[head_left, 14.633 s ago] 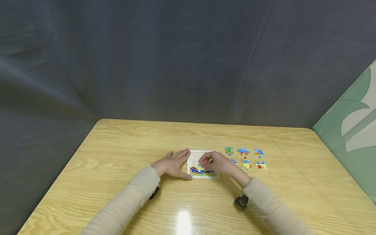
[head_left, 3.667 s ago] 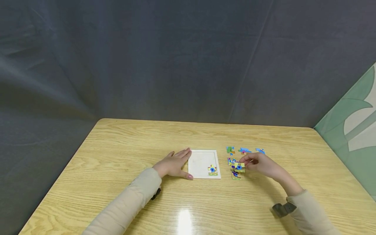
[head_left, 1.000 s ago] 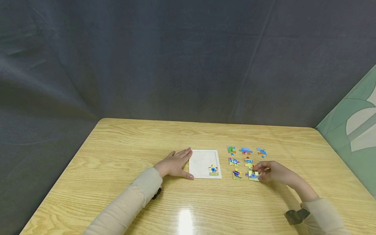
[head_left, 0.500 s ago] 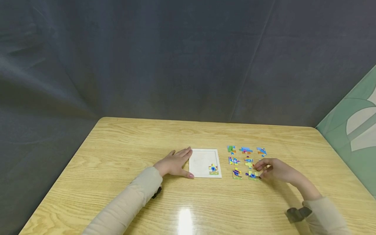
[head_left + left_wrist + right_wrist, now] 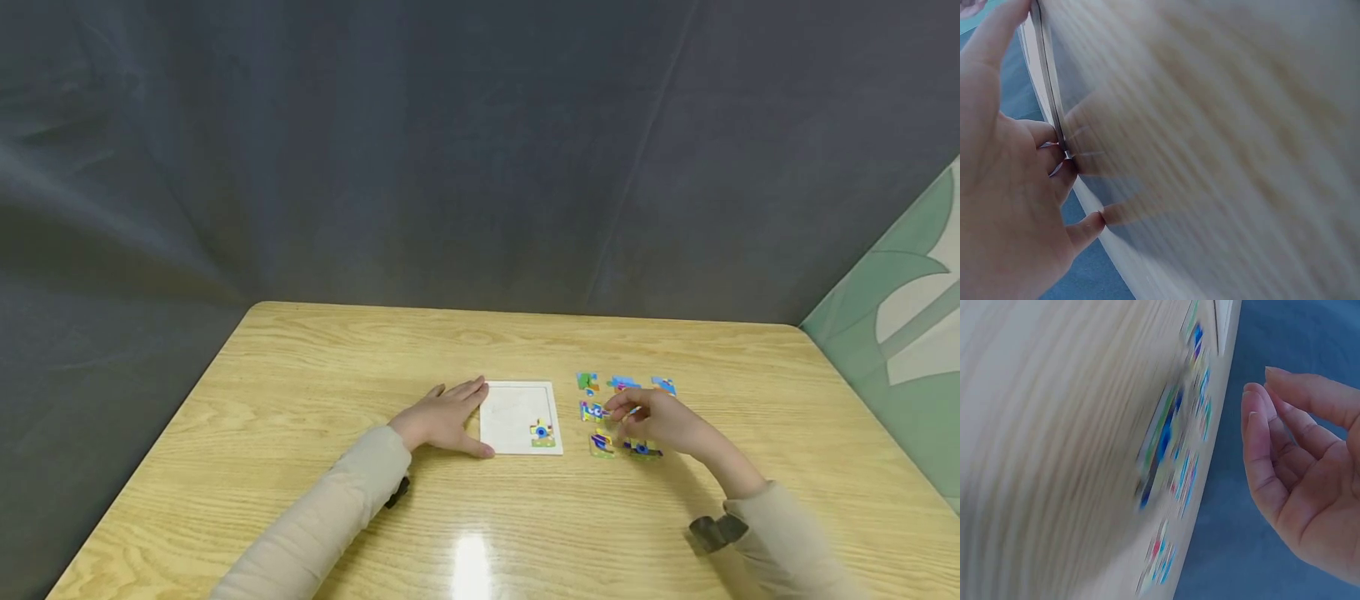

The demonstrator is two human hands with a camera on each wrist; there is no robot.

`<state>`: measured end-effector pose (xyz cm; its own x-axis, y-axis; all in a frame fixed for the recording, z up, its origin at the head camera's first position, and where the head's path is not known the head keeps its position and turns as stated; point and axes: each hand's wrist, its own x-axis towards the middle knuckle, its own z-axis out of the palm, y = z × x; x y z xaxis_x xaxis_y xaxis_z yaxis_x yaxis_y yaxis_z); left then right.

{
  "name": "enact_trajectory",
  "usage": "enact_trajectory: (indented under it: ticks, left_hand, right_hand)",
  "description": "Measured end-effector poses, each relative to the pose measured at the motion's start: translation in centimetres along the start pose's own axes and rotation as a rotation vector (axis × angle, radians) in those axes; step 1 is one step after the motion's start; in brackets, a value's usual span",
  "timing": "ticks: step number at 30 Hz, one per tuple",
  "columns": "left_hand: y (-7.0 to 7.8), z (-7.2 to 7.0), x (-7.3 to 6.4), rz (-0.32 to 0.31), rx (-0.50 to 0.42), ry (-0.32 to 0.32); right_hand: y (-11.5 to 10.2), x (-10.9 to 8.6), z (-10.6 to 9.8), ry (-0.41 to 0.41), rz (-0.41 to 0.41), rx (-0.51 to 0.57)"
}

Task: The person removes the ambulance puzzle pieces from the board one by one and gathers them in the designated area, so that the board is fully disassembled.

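A white puzzle tray (image 5: pixel 517 408) lies flat on the table, with one puzzle piece (image 5: pixel 542 432) in its lower right corner. My left hand (image 5: pixel 442 419) rests at the tray's left edge, thumb and fingers spread; the left wrist view has the fingers along that tray edge (image 5: pixel 1047 69). Over the loose pieces hovers my right hand (image 5: pixel 660 423), fingers loosely bent. In the right wrist view nothing is between these fingers (image 5: pixel 1257 434). Below it lies a piece with a blue wheel (image 5: pixel 641 448), beside a yellow and purple piece (image 5: pixel 602 443). The right hand partly hides the middle row.
Right of the tray, several colourful pieces lie in rows, among them a green one (image 5: pixel 587 382) and a blue one (image 5: pixel 663 385). The wooden table (image 5: pixel 360 358) ends at a dark curtain (image 5: pixel 450 167) behind. A green leaf-patterned surface (image 5: pixel 907 333) stands at the right.
Earlier, several pieces lined the tray's bottom; now one is there and others lie on the table. My right hand let go of the blue-wheel piece and moved up and left. The left hand stayed put.
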<state>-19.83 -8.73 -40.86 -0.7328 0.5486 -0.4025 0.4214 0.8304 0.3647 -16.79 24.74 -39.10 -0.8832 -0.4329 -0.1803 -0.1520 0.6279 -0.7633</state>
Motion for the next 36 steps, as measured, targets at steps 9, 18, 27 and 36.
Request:
enact_trajectory:
  ticks: [9,18,27,36]
  left_hand:
    - [-0.2,0.5,0.0,-0.017,0.000,0.013]
    - [0.1,0.3,-0.2,-0.026,0.016,0.018]
    - [-0.1,0.5,-0.1,-0.019,0.028,0.015]
    - [0.0,0.3,-0.1,-0.017,0.021,0.019]
  right_hand:
    - [-2.6,2.8,3.0,-0.009,-0.036,0.019]
    - [-4.2,4.5,5.2,-0.097,-0.044,0.045]
    - [-4.9,5.3,6.6,-0.087,-0.013,-0.061]
    - [-4.9,5.6,6.8,-0.071,0.018,-0.117]
